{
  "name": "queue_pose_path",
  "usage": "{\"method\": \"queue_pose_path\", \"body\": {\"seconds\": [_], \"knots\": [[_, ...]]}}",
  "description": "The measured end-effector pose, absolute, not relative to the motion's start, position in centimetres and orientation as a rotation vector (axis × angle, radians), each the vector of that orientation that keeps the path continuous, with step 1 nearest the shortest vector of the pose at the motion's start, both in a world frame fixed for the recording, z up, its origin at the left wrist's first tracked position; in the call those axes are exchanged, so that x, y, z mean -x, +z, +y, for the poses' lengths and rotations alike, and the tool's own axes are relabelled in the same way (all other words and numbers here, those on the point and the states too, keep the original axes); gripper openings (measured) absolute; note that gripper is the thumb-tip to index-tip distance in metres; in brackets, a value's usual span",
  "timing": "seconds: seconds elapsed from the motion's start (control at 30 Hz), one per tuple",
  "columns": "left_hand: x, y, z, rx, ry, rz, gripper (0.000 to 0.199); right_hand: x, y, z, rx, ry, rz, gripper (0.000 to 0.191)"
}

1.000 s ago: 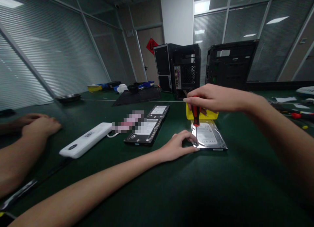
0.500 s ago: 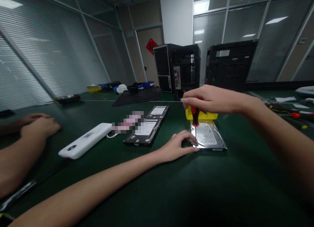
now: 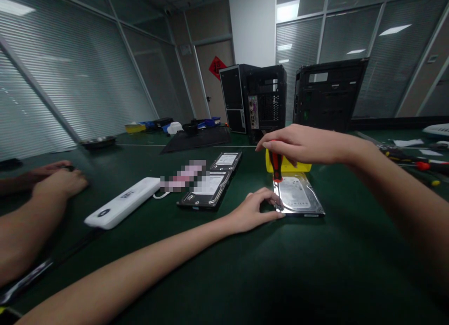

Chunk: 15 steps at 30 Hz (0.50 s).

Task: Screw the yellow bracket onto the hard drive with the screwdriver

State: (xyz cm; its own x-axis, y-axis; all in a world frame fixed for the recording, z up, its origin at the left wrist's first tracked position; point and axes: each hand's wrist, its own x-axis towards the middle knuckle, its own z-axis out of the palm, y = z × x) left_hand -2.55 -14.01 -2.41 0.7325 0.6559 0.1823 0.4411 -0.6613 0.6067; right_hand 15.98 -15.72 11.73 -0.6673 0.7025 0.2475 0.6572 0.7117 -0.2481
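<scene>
A silver hard drive [image 3: 296, 194] lies flat on the green table [image 3: 224, 273], right of centre. My left hand [image 3: 257, 207] grips its near left corner, thumb at the front edge and fingers curled over the side. Above the drive's far left part, my right hand [image 3: 289, 142] is closed from above on a red and black screwdriver [image 3: 277, 167], held upright. The screwdriver's tip is too small to make out. Just behind the drive sits a yellow container [image 3: 293, 167], partly covered by my right hand.
Two dark drives [image 3: 206, 187] [image 3: 225, 161] and a white power strip [image 3: 122, 203] lie to the left. Another person's hands [image 3: 61, 180] rest at the far left. Computer cases [image 3: 259, 98] [image 3: 329, 93] stand behind. Tools [image 3: 426, 165] lie at the right.
The screwdriver has tilted to a more upright position and shifted slightly left, with my right fingers moved around its handle. A small dark item now shows at the other person's fingers.
</scene>
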Motion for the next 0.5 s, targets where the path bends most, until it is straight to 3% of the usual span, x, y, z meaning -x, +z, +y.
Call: {"method": "queue_pose_path", "body": {"seconds": [0.5], "knots": [[2.50,-2.17,-14.18,-2.371,0.501,0.833,0.032,-15.81,12.08,-16.00,1.028,0.444,-2.628,0.045]]}}
